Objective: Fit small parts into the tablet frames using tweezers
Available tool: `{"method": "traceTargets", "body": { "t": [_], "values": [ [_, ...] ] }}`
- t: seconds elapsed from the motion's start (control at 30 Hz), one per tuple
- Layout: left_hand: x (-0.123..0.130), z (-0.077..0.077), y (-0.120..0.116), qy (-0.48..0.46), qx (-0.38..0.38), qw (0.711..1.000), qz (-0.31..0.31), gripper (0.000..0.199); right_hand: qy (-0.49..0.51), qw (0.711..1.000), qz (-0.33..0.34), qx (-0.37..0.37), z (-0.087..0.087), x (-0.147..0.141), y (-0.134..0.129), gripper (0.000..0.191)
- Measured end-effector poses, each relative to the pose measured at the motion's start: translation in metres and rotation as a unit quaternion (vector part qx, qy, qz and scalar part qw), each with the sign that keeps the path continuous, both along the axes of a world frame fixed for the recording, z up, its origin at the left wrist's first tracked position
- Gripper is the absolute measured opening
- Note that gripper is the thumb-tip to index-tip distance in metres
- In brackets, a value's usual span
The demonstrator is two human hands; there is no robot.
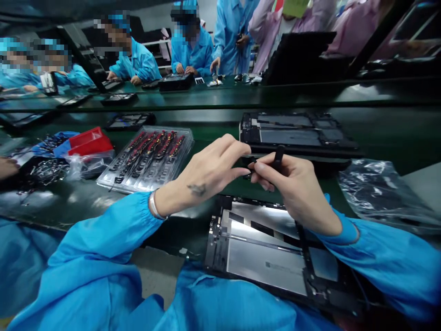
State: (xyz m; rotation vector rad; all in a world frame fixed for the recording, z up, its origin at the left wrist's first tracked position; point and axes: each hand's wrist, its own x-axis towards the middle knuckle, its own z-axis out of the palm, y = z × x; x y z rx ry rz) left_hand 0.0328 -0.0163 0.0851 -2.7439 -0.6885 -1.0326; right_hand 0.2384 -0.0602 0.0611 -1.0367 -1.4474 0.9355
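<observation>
My left hand point(215, 168) is pinched around a small black part point(251, 165), too small to make out well. Touching the same part are the thumb and fingers of my right hand point(292, 184), which also has a dark pen-like tool point(278, 158) between thumb and forefinger. Below both hands lies an opened tablet-like device point(265, 262) with silvery panels in a black frame. Behind them is a stack of similar devices point(296, 128).
A clear plastic tray point(115, 182) of small red and black parts lies left of my hands, beside a red bin point(90, 141) and loose cables point(51, 171). Plastic bags point(386, 193) are at the right. Across the bench, several people in blue or pink work; another hand shows far left.
</observation>
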Motion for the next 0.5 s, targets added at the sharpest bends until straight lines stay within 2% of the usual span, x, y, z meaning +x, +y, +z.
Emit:
{"method": "traceTargets", "body": {
  "t": [0.07, 0.17, 0.33, 0.5],
  "values": [
    [0.005, 0.0, -0.005, 0.022, 0.121, 0.992, 0.028, 0.014, 0.0, 1.0, 0.004, 0.003, 0.0, 0.0, -0.002, 0.02],
    [0.011, 0.001, -0.011, 0.041, 0.219, 0.974, 0.052, 0.015, -0.014, 1.0, -0.003, 0.016, 0.001, -0.002, -0.006, 0.022],
    [0.013, 0.001, -0.016, 0.059, 0.246, 0.965, 0.073, 0.013, -0.043, 0.998, -0.013, 0.042, 0.004, -0.002, -0.011, 0.022],
    [0.015, 0.002, -0.015, 0.053, 0.262, 0.962, 0.061, 0.014, -0.069, 0.993, -0.015, 0.092, 0.008, -0.003, -0.011, 0.02]
  ]
}}
